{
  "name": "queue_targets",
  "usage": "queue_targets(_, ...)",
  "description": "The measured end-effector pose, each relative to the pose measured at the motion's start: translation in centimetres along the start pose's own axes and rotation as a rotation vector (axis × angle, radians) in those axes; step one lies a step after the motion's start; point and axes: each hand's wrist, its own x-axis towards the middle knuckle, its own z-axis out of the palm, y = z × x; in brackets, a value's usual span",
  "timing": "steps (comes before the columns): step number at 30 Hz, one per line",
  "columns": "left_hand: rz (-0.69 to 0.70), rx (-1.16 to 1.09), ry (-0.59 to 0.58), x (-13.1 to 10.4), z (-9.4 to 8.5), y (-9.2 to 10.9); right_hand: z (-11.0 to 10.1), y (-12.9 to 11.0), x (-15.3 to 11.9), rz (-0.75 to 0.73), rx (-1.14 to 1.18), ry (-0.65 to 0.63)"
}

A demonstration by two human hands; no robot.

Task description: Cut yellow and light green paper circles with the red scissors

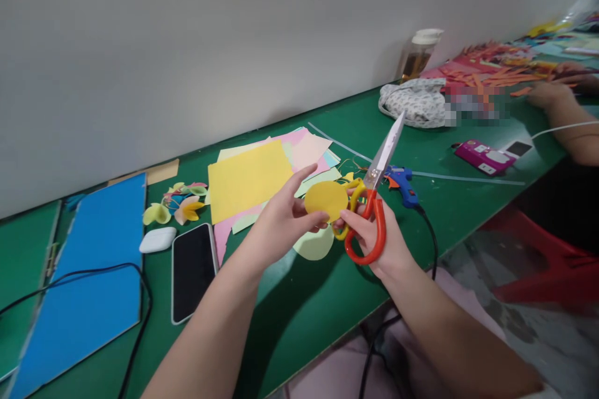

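A round piece of yellow paper is pinched at its left and lower edge by my left hand, whose index finger stretches upward. My right hand is closed around scissors with red and yellow handles, the blades pointing up and away from the paper. The right thumb and fingertips also meet the right edge of the yellow circle. Just below, a pale green paper circle lies on the green table. Some of the right fingers are hidden behind the handles.
Coloured paper sheets, paper petals, a white case, a phone and a blue board lie leftward. Rightward are a blue glue gun, its cable, a purple device, a cloth pouch and a co-worker's hand.
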Motion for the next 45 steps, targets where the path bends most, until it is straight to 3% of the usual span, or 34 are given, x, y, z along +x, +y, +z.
queue_targets(5,-0.004,0.069,-0.088,-0.2,0.0,0.0,-0.5,-0.2,0.4,-0.067,0.022,0.012)
queue_targets(11,0.046,-0.178,0.198,0.3,0.1,0.0,-0.3,0.0,0.3,-0.041,0.012,0.038)
queue_targets(14,0.04,-0.3,0.256,0.4,0.1,-0.1,-0.1,-0.1,0.3,-0.038,0.047,0.066)
queue_targets(17,0.018,-0.328,0.241,0.4,0.2,-0.1,-0.1,-0.2,0.3,-0.049,0.058,0.069)
queue_targets(23,-0.062,-0.175,0.063,0.4,0.7,0.2,-0.3,-0.1,0.1,-0.081,0.031,0.058)
queue_targets(25,-0.049,-0.152,0.074,0.4,1.0,0.2,-0.2,-0.1,0.0,-0.086,-0.003,0.027)
queue_targets(32,0.086,-0.299,0.345,-0.1,0.6,0.7,0.7,-0.9,-0.7,0.035,-0.102,-0.119)
queue_targets(37,0.185,-0.417,0.549,-0.7,-0.2,1.4,0.5,0.0,-1.3,0.08,-0.167,-0.207)
queue_targets(40,0.229,-0.45,0.62,-0.9,-0.3,1.6,0.6,0.7,-1.6,0.101,-0.216,-0.242)
queue_targets(45,0.285,-0.476,0.654,-1.0,0.1,1.4,1.7,0.7,-2.0,0.159,-0.182,-0.181)
